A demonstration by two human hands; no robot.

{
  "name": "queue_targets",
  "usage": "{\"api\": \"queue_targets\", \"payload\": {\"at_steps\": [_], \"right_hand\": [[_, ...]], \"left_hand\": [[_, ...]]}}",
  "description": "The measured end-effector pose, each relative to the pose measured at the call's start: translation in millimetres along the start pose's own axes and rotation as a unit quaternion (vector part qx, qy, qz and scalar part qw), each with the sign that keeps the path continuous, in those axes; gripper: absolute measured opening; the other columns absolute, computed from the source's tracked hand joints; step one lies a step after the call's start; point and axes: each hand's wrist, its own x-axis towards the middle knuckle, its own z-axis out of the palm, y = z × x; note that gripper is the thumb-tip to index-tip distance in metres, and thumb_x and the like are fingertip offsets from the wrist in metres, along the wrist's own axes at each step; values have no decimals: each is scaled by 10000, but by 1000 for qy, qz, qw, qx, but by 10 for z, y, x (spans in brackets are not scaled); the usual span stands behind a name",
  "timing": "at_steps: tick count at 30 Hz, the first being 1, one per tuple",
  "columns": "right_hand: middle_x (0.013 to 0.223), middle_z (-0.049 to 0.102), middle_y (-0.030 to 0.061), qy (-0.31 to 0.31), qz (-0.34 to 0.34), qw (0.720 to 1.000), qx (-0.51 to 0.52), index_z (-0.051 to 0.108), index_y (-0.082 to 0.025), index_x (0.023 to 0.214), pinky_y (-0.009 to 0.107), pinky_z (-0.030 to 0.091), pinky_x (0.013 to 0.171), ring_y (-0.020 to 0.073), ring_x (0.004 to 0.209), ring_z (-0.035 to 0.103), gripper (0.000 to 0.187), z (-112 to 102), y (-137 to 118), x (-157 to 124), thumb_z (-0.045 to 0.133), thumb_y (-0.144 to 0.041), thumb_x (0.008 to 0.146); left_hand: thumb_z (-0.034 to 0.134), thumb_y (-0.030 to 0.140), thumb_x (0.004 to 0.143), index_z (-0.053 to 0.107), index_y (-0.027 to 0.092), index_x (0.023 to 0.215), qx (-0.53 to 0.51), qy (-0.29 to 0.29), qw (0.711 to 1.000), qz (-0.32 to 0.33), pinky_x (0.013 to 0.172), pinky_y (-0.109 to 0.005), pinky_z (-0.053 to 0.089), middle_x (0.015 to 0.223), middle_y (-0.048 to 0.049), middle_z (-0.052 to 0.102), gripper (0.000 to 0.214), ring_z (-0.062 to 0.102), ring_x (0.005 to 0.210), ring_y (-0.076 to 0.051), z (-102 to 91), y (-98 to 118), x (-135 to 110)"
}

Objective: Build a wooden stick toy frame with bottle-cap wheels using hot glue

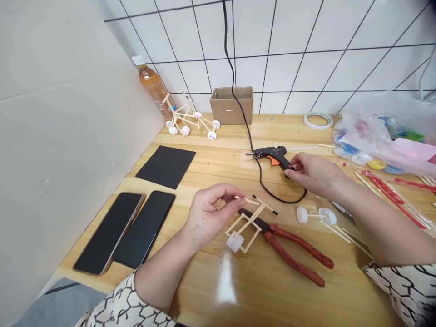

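Between thumb and forefinger, my left hand pinches a short thin wooden stick; whether it touches the model is unclear. Just beside it, a small model of glued sticks with dark-tipped handlebar ends and a white round cap rests partly over red-handled pliers. My right hand has its fingers closed at the handle end of a black hot glue gun with an orange trigger. The gun lies on its side, nozzle pointing left, its cord looping below.
Two phones and a black square sheet lie on the left. Behind are a finished stick tricycle, a drink bottle, a cardboard box and tape. A wheel pair, loose sticks and plastic bags sit right.
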Motion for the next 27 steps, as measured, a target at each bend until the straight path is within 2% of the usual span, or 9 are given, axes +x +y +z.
{"api": "queue_targets", "payload": {"at_steps": [7,14,20,24,27], "right_hand": [[857,657,86,4,35,999,-11,533,-198,917,306,370,546,242,734,598,323,53,16,90,476,-478,766],[765,646,75,-34,35,998,-26,556,-203,842,300,354,518,238,680,591,330,68,-68,151,446,-506,768],[851,655,106,-7,50,998,-26,573,-186,908,300,337,528,255,748,600,316,117,-132,229,451,-441,768],[793,643,125,13,82,997,-8,565,-171,854,306,322,502,260,699,592,276,152,-117,288,450,-403,759],[764,633,105,36,98,994,29,539,-179,831,299,345,499,231,660,577,241,122,-72,285,464,-396,759]], "left_hand": [[687,172,697,678,167,729,7,-6,1000,12,628,-214,507,686,-3,681,33,604,634,-109,-2,-16,-11],[680,175,697,680,161,717,10,-10,1000,5,616,-223,504,677,-13,682,25,604,623,-119,7,-8,4],[679,166,703,683,151,731,5,-16,1000,13,623,-212,505,685,-18,685,32,609,632,-116,-1,-6,2],[677,154,704,680,141,727,6,-17,1000,21,616,-209,506,682,-20,686,26,608,624,-113,-5,-3,-2],[674,139,704,676,133,729,6,-18,999,32,609,-199,501,678,-19,684,25,600,619,-104,-7,2,-2]]}}
